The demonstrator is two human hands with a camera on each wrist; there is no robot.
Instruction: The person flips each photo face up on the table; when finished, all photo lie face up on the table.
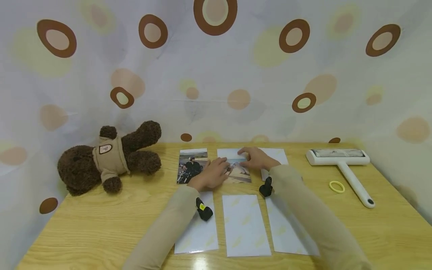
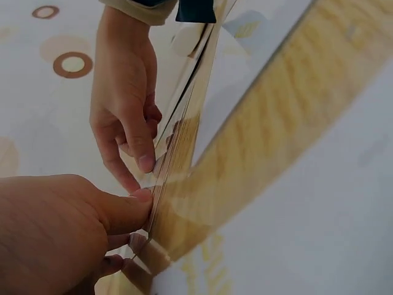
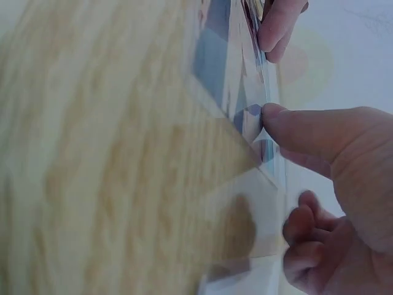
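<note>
Both hands meet over a beach photo [image 1: 240,177] in the back row. My left hand [image 1: 213,174] pinches the edge of a thin, glossy, see-through sheet [image 2: 161,184] between thumb and fingers. On the other side, my right hand [image 1: 258,158] pinches the same sheet with its thumb, seen at a corner in the right wrist view. The sheet appears nearly edge-on in both wrist views, so its full outline is hidden. A motorcycle-rider photo [image 1: 191,165] lies left of the hands. Partly behind the right hand is a white sheet [image 1: 276,153].
Three white sheets with pale yellow marks form the front row, the middle one [image 1: 246,225] between the forearms. A brown teddy bear [image 1: 109,157] lies at the left. To the right are a yellow ring [image 1: 336,186] and a white T-shaped squeegee-like tool [image 1: 354,180].
</note>
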